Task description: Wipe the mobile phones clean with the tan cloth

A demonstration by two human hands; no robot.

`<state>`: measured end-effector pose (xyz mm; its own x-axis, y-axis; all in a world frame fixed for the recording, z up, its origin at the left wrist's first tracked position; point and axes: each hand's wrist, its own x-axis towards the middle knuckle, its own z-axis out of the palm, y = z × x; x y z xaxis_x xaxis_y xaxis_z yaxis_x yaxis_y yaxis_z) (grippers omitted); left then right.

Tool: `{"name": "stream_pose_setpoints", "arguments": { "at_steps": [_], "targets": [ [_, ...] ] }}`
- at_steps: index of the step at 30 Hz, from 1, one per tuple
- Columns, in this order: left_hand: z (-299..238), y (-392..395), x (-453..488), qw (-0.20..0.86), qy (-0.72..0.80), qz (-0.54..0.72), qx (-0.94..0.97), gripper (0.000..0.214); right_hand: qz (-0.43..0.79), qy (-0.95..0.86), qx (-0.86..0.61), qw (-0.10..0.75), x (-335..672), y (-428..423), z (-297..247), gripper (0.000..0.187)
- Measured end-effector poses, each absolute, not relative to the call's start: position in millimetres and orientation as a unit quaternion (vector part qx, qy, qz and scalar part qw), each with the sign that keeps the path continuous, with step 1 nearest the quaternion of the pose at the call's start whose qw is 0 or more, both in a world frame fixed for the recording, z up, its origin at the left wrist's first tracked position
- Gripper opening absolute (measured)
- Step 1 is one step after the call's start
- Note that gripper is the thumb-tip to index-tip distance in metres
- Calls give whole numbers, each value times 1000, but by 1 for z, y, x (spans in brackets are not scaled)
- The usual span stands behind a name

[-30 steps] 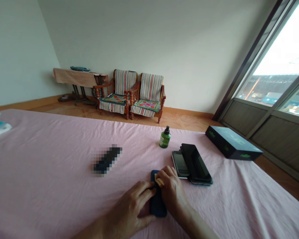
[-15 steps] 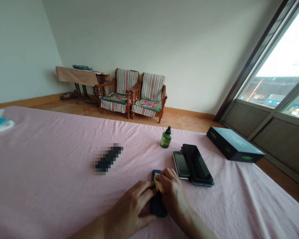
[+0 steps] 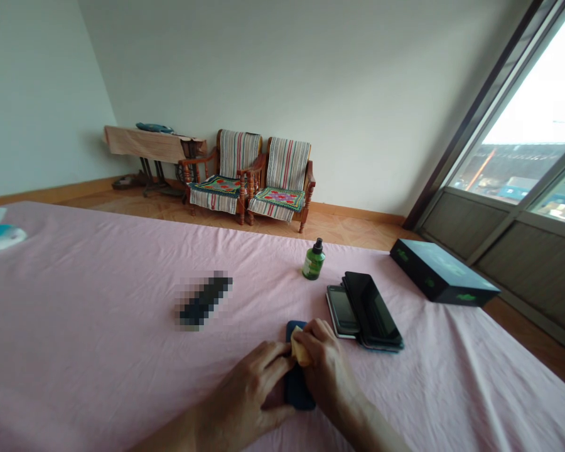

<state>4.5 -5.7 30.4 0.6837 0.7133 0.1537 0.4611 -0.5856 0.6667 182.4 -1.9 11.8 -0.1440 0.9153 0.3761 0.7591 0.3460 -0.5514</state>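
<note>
A dark blue phone (image 3: 300, 389) lies on the pink sheet in front of me, partly covered by my hands. My left hand (image 3: 252, 383) grips it along its left side, fingers near the upper part and thumb at the lower edge. Pinched in my right hand (image 3: 327, 358) is a small yellow cloth (image 3: 301, 353), pressed onto the phone's upper half. Just right of the hands, a smaller phone (image 3: 343, 312) lies beside a larger black device (image 3: 373, 309), which looks like a tablet stacked on something. A green bottle with a black pump top (image 3: 314, 262) stands behind them.
A pixelated dark object (image 3: 206, 301) lies left of the hands on the pink sheet (image 3: 98, 326). A black box (image 3: 445, 273) sits at the right edge, and a white and blue packet (image 3: 0, 235) at far left. Two wooden chairs (image 3: 282, 182) stand beyond.
Hardly anything differs. The yellow cloth and the fingers of my right hand have shifted very slightly on the phone; my left hand stays in place.
</note>
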Motion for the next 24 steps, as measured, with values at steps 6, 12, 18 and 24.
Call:
{"name": "stream_pose_setpoints", "arguments": {
  "at_steps": [6,12,18,24],
  "targets": [
    [28,-6,4,301,351,191,866,65,115,-733,-591,317,186,-2,13,23],
    [27,-5,4,300,346,206,865,71,111,-745,-576,318,183,-2,12,23],
    [28,-5,4,307,334,212,866,67,90,-741,-581,324,184,-1,6,21],
    [28,-6,4,304,331,226,864,71,95,-750,-568,326,182,0,4,22]
  ]
}}
